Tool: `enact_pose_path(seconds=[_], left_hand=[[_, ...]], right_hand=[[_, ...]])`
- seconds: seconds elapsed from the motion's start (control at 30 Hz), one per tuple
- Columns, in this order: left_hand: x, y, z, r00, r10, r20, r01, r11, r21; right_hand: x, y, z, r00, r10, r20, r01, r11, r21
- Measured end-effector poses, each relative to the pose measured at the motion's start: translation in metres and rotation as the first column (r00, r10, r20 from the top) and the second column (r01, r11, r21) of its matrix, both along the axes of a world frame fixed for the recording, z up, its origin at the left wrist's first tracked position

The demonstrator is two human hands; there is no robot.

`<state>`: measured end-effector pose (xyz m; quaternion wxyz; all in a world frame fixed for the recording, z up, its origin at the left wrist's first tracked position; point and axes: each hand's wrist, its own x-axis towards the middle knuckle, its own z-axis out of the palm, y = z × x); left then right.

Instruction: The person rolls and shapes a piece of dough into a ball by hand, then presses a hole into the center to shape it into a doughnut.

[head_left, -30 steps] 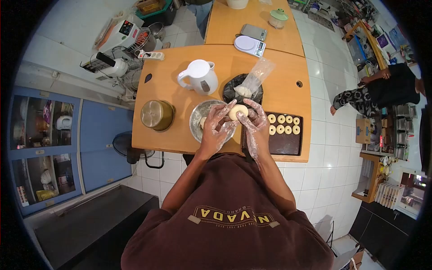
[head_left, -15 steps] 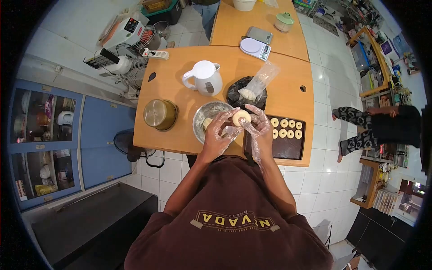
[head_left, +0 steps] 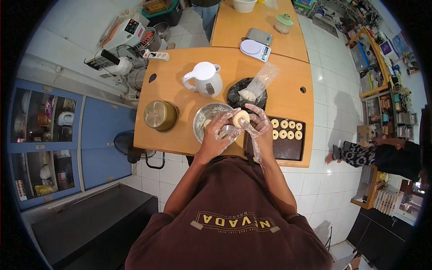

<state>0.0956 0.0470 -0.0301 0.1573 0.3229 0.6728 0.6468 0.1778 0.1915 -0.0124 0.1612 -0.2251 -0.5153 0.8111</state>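
Note:
A round, pale dough ring (head_left: 240, 118) is held between my two flour-coated hands, above the right rim of a metal bowl (head_left: 198, 120). My left hand (head_left: 219, 130) closes on its left side with the fingertips. My right hand (head_left: 260, 126) grips its right side, the thumb pressed at its middle. More dough (head_left: 207, 123) lies in the floury bowl, partly hidden by my left hand. Just right of my right hand is a dark baking tray (head_left: 288, 153) carrying several shaped dough rings (head_left: 282, 133) in two rows.
A white electric kettle (head_left: 208, 81), a metal pot (head_left: 159, 115) and a black plastic-covered bowl with a clear bag (head_left: 261, 83) stand on the table. Scales (head_left: 255, 48) sit farther back. One person (head_left: 382, 155) is on the floor at right; another (head_left: 207, 20) stands behind the table.
My hands stay nearly in place, with the dough ring tilted slightly between them. The person at right has moved farther along the floor, toward the bottom of the view.

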Motion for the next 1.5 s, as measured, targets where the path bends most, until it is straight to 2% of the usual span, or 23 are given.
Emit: enact_pose_path(seconds=[0.07, 0.17, 0.27, 0.33, 0.47, 0.53, 0.63, 0.67, 0.77, 0.87, 0.97, 1.07, 1.17, 1.2, 1.3, 1.4, 1.5], left_hand=[[0.003, 0.003, 0.000, 0.999, 0.023, -0.030, -0.022, 0.999, 0.029], [0.003, 0.004, 0.003, 1.000, 0.005, -0.003, -0.005, 0.998, 0.068], [-0.003, -0.004, 0.011, 0.996, -0.054, 0.068, 0.051, 0.998, 0.042], [-0.007, -0.011, 0.005, 0.982, -0.093, 0.167, 0.091, 0.996, 0.016], [-0.004, -0.012, 0.000, 0.981, -0.098, 0.167, 0.092, 0.995, 0.044], [0.004, -0.005, -0.002, 0.988, -0.081, 0.134, 0.072, 0.995, 0.072], [0.019, 0.005, -0.002, 0.978, -0.052, 0.200, 0.007, 0.975, 0.221], [0.020, 0.007, -0.001, 0.980, -0.044, 0.192, 0.002, 0.977, 0.215], [0.013, 0.002, 0.006, 0.988, -0.033, 0.150, 0.010, 0.989, 0.149], [0.004, -0.009, 0.000, 0.949, -0.094, 0.301, 0.041, 0.983, 0.177], [-0.003, -0.017, 0.001, 0.958, -0.109, 0.265, 0.092, 0.993, 0.078], [0.002, -0.010, 0.005, 0.985, -0.096, 0.144, 0.088, 0.995, 0.055], [0.020, 0.007, -0.004, 0.975, -0.019, 0.223, -0.030, 0.977, 0.213], [0.019, 0.008, -0.001, 0.989, -0.008, 0.146, -0.020, 0.983, 0.183], [0.012, 0.001, 0.004, 0.984, -0.042, 0.173, 0.013, 0.986, 0.167], [0.004, -0.006, 0.001, 0.953, -0.070, 0.295, 0.011, 0.981, 0.196], [0.001, -0.008, 0.000, 0.978, -0.042, 0.202, 0.016, 0.992, 0.126]], right_hand=[[0.000, -0.005, -0.006, 0.998, -0.061, -0.036, 0.058, 0.996, -0.071], [0.001, -0.010, -0.006, 0.995, -0.092, -0.033, 0.090, 0.995, -0.053], [0.004, -0.008, 0.005, 0.998, -0.055, -0.037, 0.053, 0.996, -0.067], [0.006, -0.004, 0.008, 1.000, -0.007, -0.015, 0.007, 1.000, 0.005], [0.007, 0.000, 0.011, 0.999, 0.048, 0.007, -0.048, 0.999, 0.024], [0.006, -0.004, 0.004, 1.000, -0.023, -0.010, 0.023, 1.000, 0.005], [0.004, -0.013, 0.006, 0.996, -0.087, -0.007, 0.086, 0.993, -0.077], [0.004, -0.015, 0.008, 0.995, -0.102, -0.001, 0.101, 0.988, -0.113], [0.004, -0.015, 0.005, 0.995, -0.089, -0.048, 0.090, 0.996, 0.025], [0.008, -0.006, 0.014, 0.999, -0.013, -0.037, 0.015, 0.999, 0.045], [0.009, 0.000, 0.010, 0.999, 0.040, 0.009, -0.040, 0.995, 0.094], [0.008, -0.010, 0.011, 0.997, -0.065, -0.029, 0.065, 0.998, -0.002], [0.004, -0.018, -0.001, 0.991, -0.129, -0.049, 0.125, 0.990, -0.067], [0.004, -0.020, -0.001, 0.988, -0.137, -0.071, 0.132, 0.989, -0.072], [0.008, -0.015, 0.008, 0.993, -0.088, -0.073, 0.084, 0.995, -0.051], [0.010, -0.002, 0.012, 0.999, 0.030, -0.013, -0.029, 0.997, 0.066], [0.008, 0.003, 0.010, 0.998, 0.057, 0.007, -0.057, 0.991, 0.120]])
